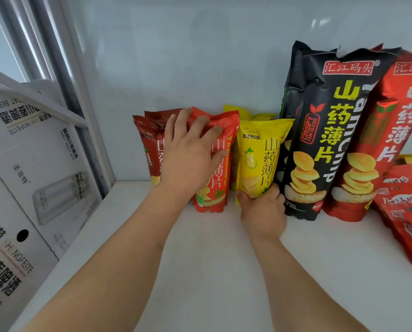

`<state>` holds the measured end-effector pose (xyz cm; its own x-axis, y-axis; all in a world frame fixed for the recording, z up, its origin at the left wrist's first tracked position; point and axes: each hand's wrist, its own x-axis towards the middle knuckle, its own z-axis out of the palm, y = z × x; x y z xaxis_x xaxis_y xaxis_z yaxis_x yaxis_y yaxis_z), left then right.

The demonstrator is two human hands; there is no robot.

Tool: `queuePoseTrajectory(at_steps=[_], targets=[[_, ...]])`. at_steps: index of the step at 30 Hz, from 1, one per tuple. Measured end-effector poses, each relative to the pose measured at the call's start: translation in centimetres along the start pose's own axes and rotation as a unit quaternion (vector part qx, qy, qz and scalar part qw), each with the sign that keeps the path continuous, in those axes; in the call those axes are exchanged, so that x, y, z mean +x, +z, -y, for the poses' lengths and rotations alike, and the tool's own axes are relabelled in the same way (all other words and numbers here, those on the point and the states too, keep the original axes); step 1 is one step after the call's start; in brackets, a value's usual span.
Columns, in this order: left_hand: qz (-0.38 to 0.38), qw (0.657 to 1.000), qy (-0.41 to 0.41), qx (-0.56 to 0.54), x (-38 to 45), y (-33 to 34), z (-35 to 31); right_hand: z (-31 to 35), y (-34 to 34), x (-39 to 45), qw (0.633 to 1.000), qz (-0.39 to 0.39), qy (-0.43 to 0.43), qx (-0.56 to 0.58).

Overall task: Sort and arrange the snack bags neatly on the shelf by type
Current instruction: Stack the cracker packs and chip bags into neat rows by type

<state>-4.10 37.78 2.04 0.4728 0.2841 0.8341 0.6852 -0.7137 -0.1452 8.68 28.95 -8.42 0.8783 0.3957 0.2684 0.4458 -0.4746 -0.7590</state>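
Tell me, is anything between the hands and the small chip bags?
No. The left hand rests flat on the small red bags, and the right hand grips the bottom of the yellow bag.

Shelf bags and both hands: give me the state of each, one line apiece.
Small red bags: upright, left hand on them.
Small yellow bag: upright, gripped at its base.
Tall black bag: upright, leaning right.
Tall red bag: upright, leaning.
Flat red packets: lying in a loose pile.
Left hand: fingers spread, pressing.
Right hand: gripping.
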Motion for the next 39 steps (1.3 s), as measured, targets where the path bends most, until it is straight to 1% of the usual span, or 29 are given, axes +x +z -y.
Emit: queuePoseTrajectory(at_steps=[7,13,17,22,25,28,30,32,35,39], targets=[[0.009,1.0,-0.007,0.002,-0.1,-0.1,0.4,-0.4,0.1,-0.5,1.0,-0.001,-0.019,-0.003],[0.01,1.0,-0.003,0.006,-0.3,0.1,0.4,-0.3,-0.1,-0.5,1.0,0.004,-0.002,0.002],[-0.002,1.0,-0.004,0.005,-0.5,0.3,0.2,-0.2,-0.5,-0.7,1.0,-0.006,0.008,-0.008],[0.0,1.0,-0.023,-0.005,-0.6,0.0,-0.5,-0.1,-0.7,-1.1,1.0,0.006,0.01,0.006],[-0.025,0.999,-0.026,-0.034,-0.7,-0.7,-1.2,-0.2,-1.2,-1.6,1.0,0.016,0.011,0.003],[-0.068,0.996,0.011,-0.054,-1.4,-1.4,-2.2,-0.8,-2.1,-2.5,0.999,0.003,-0.021,-0.048],[-0.089,0.993,0.047,-0.064,-2.0,-1.7,-2.8,-1.2,-2.9,-3.2,0.993,0.0,-0.067,-0.102],[-0.097,0.991,0.064,-0.072,-2.5,-2.0,-3.5,-1.8,-4.0,-3.6,0.983,0.007,-0.112,-0.148],[-0.094,0.991,0.059,-0.08,-2.5,-2.8,-5.3,-2.6,-6.2,-3.6,0.971,0.01,-0.16,-0.177],[-0.073,0.989,0.028,-0.128,-1.5,-3.9,-9.2,-3.8,-10.0,-3.0,0.97,-0.015,-0.201,-0.136]])
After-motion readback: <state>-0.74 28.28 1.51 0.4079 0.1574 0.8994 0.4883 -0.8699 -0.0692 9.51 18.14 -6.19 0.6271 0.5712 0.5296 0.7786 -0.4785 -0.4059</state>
